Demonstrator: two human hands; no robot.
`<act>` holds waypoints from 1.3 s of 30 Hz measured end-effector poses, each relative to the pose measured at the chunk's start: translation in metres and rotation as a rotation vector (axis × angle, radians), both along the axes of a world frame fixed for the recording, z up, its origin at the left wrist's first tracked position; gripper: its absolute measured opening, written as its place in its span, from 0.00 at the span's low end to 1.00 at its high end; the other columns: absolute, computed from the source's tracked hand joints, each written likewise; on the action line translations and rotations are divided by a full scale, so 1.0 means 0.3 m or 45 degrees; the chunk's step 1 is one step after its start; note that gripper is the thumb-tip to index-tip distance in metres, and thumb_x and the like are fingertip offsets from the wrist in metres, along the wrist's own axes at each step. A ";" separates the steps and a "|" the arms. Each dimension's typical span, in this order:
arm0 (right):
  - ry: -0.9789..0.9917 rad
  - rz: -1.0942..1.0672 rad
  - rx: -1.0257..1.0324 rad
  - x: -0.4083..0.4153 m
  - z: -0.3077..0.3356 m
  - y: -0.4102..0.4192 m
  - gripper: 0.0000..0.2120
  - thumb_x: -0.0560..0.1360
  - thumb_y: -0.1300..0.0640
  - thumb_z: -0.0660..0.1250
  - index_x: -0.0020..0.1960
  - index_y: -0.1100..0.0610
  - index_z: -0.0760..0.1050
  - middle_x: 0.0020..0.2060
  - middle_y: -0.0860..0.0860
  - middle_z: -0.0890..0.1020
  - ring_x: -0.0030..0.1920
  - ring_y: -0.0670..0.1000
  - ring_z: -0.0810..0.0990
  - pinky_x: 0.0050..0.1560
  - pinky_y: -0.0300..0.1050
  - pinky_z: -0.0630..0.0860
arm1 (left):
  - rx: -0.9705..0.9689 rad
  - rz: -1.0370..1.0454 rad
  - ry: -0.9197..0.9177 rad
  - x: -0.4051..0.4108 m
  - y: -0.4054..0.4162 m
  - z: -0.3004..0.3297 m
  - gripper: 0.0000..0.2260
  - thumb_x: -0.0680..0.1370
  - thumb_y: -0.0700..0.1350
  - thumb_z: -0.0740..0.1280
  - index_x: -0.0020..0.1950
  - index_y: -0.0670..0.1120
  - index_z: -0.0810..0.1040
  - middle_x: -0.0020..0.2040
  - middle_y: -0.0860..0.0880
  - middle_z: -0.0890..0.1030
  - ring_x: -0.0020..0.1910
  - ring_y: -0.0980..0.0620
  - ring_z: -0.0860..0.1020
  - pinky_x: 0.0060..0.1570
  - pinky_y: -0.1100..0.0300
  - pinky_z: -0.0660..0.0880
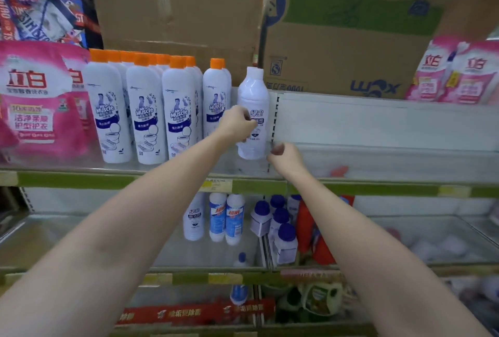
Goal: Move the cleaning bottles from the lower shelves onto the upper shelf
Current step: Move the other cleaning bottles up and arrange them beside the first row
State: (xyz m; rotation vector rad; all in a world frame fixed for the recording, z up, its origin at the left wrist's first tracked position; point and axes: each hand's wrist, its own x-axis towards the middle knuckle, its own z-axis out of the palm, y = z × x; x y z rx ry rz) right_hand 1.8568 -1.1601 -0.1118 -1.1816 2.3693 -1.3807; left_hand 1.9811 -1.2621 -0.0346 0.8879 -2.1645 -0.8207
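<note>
On upper shelf (162,172), white bottle (253,110) upright; apparently gripped.

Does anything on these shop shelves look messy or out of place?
Yes: on the middle shelf, the purple-capped bottles lean at angles over the divider, and a small blue-capped bottle sits alone at the front edge.
</note>
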 end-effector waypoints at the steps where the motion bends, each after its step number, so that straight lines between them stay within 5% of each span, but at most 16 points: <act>1: -0.002 -0.020 -0.017 0.004 -0.002 0.027 0.06 0.74 0.58 0.70 0.51 0.56 0.76 0.48 0.52 0.81 0.54 0.56 0.79 0.50 0.43 0.71 | 0.014 -0.042 -0.027 0.006 0.019 -0.011 0.09 0.79 0.39 0.64 0.51 0.33 0.79 0.41 0.37 0.85 0.32 0.44 0.81 0.40 0.48 0.83; 8: 0.004 -0.121 -0.004 0.021 -0.041 0.221 0.06 0.74 0.60 0.70 0.42 0.53 0.74 0.40 0.49 0.78 0.48 0.54 0.79 0.47 0.43 0.71 | -0.028 -0.414 -0.398 -0.016 0.165 -0.093 0.08 0.81 0.44 0.65 0.48 0.40 0.78 0.39 0.41 0.84 0.34 0.44 0.83 0.38 0.51 0.82; 15: -0.081 -0.126 0.231 0.047 -0.278 0.336 0.03 0.75 0.60 0.70 0.48 0.57 0.77 0.45 0.53 0.82 0.45 0.52 0.80 0.45 0.49 0.77 | -0.140 -0.498 -0.631 0.021 0.209 -0.361 0.09 0.77 0.45 0.66 0.42 0.40 0.79 0.37 0.42 0.84 0.35 0.42 0.84 0.37 0.48 0.84; 19: -0.189 -0.125 0.332 0.070 -0.427 0.353 0.03 0.76 0.60 0.70 0.48 0.57 0.77 0.46 0.54 0.82 0.45 0.52 0.81 0.40 0.45 0.75 | -0.088 -0.513 -0.729 0.041 0.219 -0.531 0.11 0.77 0.42 0.66 0.35 0.41 0.74 0.32 0.43 0.78 0.32 0.44 0.76 0.29 0.57 0.73; 28: -0.323 -0.095 0.441 -0.003 -0.617 0.359 0.05 0.77 0.58 0.69 0.51 0.58 0.77 0.47 0.54 0.82 0.48 0.55 0.82 0.44 0.47 0.77 | 0.039 -0.463 -0.744 -0.009 0.223 -0.786 0.10 0.80 0.46 0.66 0.49 0.40 0.81 0.48 0.41 0.83 0.49 0.43 0.81 0.49 0.49 0.78; 34: -0.310 -0.084 0.517 -0.116 -0.677 0.350 0.03 0.77 0.59 0.69 0.49 0.53 0.75 0.47 0.50 0.81 0.48 0.50 0.80 0.41 0.42 0.74 | 0.114 -0.373 -0.718 -0.107 0.228 -0.868 0.06 0.79 0.42 0.68 0.54 0.43 0.78 0.52 0.44 0.81 0.48 0.48 0.77 0.45 0.56 0.73; 39: -0.349 -0.003 0.494 -0.214 -0.723 0.310 0.04 0.78 0.60 0.68 0.51 0.55 0.75 0.45 0.48 0.78 0.45 0.48 0.76 0.39 0.39 0.70 | 0.184 -0.317 -0.668 -0.192 0.225 -0.921 0.21 0.78 0.43 0.71 0.69 0.42 0.71 0.62 0.42 0.78 0.58 0.44 0.78 0.55 0.53 0.76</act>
